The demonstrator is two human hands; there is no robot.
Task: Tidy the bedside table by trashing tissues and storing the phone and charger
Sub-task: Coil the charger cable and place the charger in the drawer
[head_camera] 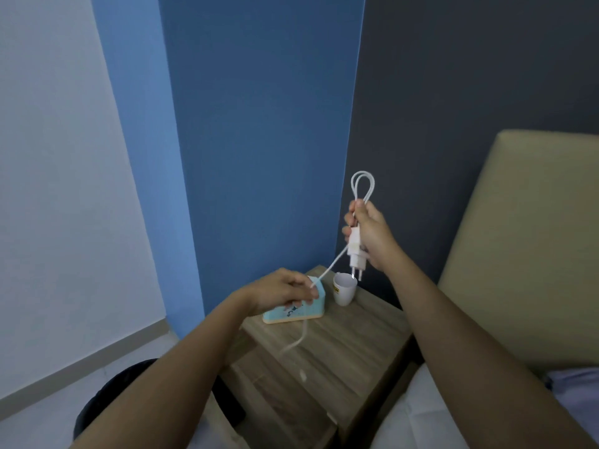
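Observation:
My right hand [371, 236] is raised above the wooden bedside table [340, 351] and grips a white charger plug [355, 252], prongs pointing down, together with loops of its white cable [362, 184] that stick up above the fist. The cable runs down and left to my left hand [280, 291], which pinches it; its loose end hangs blurred below that hand. No phone or tissue shows in view.
A light-blue box [291, 311] lies on the table under my left hand. A white cup [344, 291] stands beside it near the wall corner. A beige headboard [525, 254] and the bed are on the right. A dark round object [107, 400] sits on the floor at the left.

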